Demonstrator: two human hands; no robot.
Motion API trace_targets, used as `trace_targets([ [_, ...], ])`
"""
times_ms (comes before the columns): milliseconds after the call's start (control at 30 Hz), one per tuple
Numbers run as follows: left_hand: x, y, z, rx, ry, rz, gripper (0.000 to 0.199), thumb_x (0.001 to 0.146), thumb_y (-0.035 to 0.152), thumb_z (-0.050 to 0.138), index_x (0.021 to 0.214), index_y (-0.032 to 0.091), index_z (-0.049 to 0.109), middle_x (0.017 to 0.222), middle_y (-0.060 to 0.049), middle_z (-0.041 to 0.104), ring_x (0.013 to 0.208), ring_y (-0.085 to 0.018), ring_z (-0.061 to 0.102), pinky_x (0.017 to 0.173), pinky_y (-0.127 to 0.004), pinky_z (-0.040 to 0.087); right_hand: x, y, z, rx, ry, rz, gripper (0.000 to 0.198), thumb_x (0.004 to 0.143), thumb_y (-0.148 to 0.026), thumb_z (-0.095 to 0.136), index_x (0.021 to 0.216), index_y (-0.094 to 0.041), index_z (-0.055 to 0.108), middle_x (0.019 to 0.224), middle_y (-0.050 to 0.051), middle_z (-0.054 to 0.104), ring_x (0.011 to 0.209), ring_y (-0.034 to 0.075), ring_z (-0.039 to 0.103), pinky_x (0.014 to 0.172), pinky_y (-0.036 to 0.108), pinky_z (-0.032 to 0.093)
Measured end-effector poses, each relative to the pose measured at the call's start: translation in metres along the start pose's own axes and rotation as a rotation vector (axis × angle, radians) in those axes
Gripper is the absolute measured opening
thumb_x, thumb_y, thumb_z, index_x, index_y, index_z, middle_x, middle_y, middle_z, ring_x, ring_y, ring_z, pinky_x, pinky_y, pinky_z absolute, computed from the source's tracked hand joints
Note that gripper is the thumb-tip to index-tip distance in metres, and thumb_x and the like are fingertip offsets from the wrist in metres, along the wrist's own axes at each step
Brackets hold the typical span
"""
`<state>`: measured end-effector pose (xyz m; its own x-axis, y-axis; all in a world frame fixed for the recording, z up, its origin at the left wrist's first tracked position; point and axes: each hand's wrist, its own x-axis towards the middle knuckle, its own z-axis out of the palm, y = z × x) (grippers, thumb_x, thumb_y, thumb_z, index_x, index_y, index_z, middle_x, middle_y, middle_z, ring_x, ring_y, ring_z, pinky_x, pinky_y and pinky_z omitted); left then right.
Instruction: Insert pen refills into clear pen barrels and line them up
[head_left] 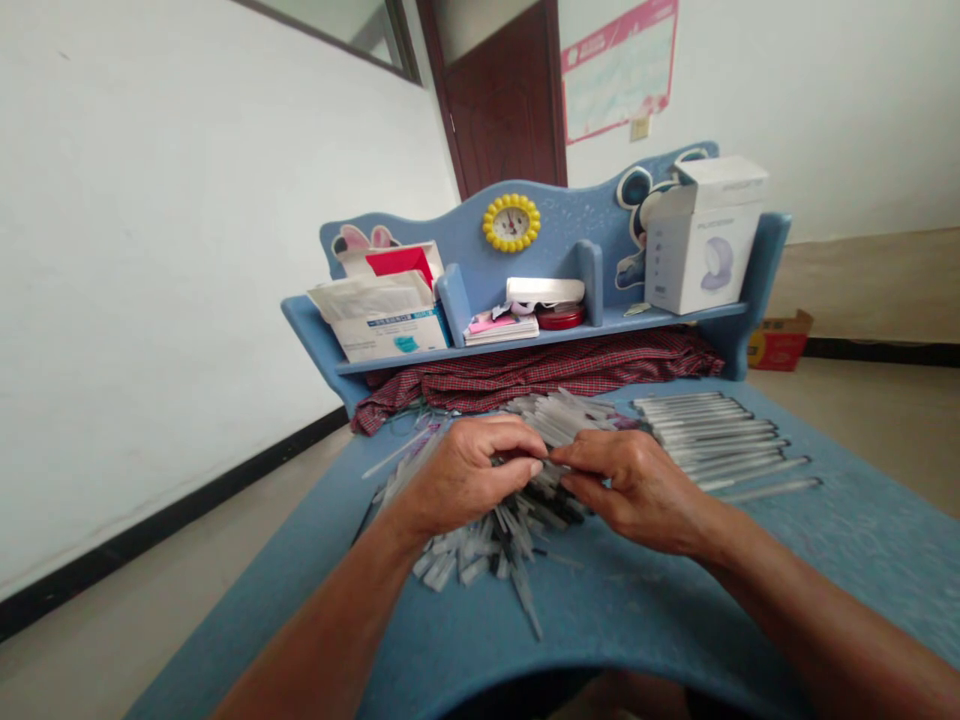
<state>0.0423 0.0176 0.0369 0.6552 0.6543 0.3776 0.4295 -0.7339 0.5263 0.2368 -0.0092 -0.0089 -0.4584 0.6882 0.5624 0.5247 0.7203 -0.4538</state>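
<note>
My left hand and my right hand meet over the middle of the table, thumb and forefinger pinched on each. Whatever small piece lies between their fingertips is too little to make out. Beneath them spreads a heap of pen parts, clear caps or barrels mixed with dark pieces. Behind the hands is a bundle of translucent tubes. To the right of my right hand, several clear pens with dark ends lie side by side in a row.
A blue table carries a blue shelf at its back. On it stand a mask box, a red round case and a white carton. Checked cloth lies bunched below. A yellow clock is on the backboard.
</note>
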Motion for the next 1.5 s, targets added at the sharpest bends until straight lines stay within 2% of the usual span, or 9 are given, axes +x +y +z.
trace_targets([
  [233,0.0014,-0.005,0.007,-0.234,0.112,-0.254,0.018,0.075,0.022,0.064,0.089,0.011,0.068,0.071,-0.001,0.066,0.061,-0.011,0.06,0.058,-0.02,0.047,0.0008,-0.0012,0.0003,0.042,0.025,0.013,0.018,0.084,-0.01,0.049,0.08,-0.016,0.066,0.072,0.001,0.062,0.066,0.012,0.056,0.063,0.024,0.04],
  [333,0.0028,-0.0042,0.0069,-0.233,0.097,-0.327,0.017,0.074,0.027,0.065,0.081,0.011,0.067,0.064,0.0,0.063,0.054,-0.01,0.057,0.051,-0.019,0.045,0.0007,-0.0011,0.0008,0.027,0.035,0.022,0.018,0.083,-0.01,0.049,0.08,-0.016,0.066,0.071,0.001,0.061,0.066,0.012,0.055,0.063,0.024,0.04],
  [433,0.0025,-0.0029,0.0055,-0.235,0.052,-0.338,0.015,0.075,0.025,0.063,0.073,0.011,0.068,0.06,0.0,0.062,0.049,-0.008,0.055,0.047,-0.018,0.042,0.0007,-0.0014,0.001,0.022,0.031,0.027,0.019,0.084,-0.01,0.048,0.083,-0.016,0.066,0.07,0.001,0.06,0.065,0.012,0.054,0.062,0.024,0.039],
  [733,0.001,-0.0033,0.0037,-0.451,0.038,-0.402,0.021,0.068,0.023,0.068,0.086,0.011,0.067,0.061,0.0,0.064,0.053,-0.01,0.059,0.053,-0.02,0.046,0.0023,-0.0033,0.0021,0.167,0.018,0.044,0.021,0.084,-0.011,0.049,0.071,-0.016,0.064,0.072,0.0,0.061,0.065,0.011,0.053,0.061,0.023,0.04],
  [967,0.0034,-0.0028,0.0028,-0.29,0.006,-0.397,0.021,0.076,0.032,0.063,0.072,0.011,0.065,0.059,-0.001,0.063,0.044,-0.007,0.051,0.043,-0.017,0.038,0.0016,-0.0036,0.0027,0.149,0.022,0.048,0.017,0.083,-0.011,0.05,0.076,-0.016,0.065,0.071,0.001,0.061,0.067,0.012,0.055,0.062,0.023,0.04],
  [1100,0.0009,-0.0037,0.0034,-0.349,0.004,-0.396,0.014,0.071,0.023,0.064,0.078,0.011,0.067,0.059,-0.001,0.063,0.05,-0.009,0.056,0.048,-0.019,0.043,0.0016,-0.0034,0.0043,0.194,0.011,0.056,0.018,0.082,-0.01,0.05,0.078,-0.016,0.066,0.072,0.001,0.062,0.067,0.012,0.055,0.061,0.022,0.04],
  [1267,0.0014,-0.0027,0.0022,-0.407,0.018,-0.383,0.026,0.068,0.024,0.07,0.09,0.013,0.067,0.068,0.0,0.065,0.057,-0.01,0.058,0.054,-0.019,0.046,0.0028,-0.0023,0.0056,0.236,0.022,0.074,0.018,0.082,-0.012,0.049,0.076,-0.015,0.066,0.066,0.0,0.058,0.063,0.011,0.053,0.056,0.021,0.037],
  [1400,0.0034,-0.0016,0.0014,-0.275,-0.009,-0.406,0.022,0.077,0.033,0.062,0.072,0.011,0.064,0.058,0.0,0.062,0.045,-0.006,0.049,0.043,-0.016,0.037,0.0021,-0.0018,0.0065,0.229,0.024,0.085,0.019,0.082,-0.012,0.049,0.076,-0.015,0.067,0.069,0.001,0.061,0.064,0.011,0.054,0.057,0.022,0.038],
  [1500,0.0022,-0.0028,0.002,-0.289,-0.038,-0.415,0.018,0.075,0.029,0.062,0.073,0.011,0.064,0.057,0.0,0.061,0.045,-0.007,0.049,0.043,-0.017,0.037,0.0016,-0.0019,0.007,0.235,0.01,0.094,0.018,0.082,-0.011,0.05,0.074,-0.015,0.066,0.073,0.002,0.063,0.066,0.012,0.055,0.059,0.023,0.039],
])
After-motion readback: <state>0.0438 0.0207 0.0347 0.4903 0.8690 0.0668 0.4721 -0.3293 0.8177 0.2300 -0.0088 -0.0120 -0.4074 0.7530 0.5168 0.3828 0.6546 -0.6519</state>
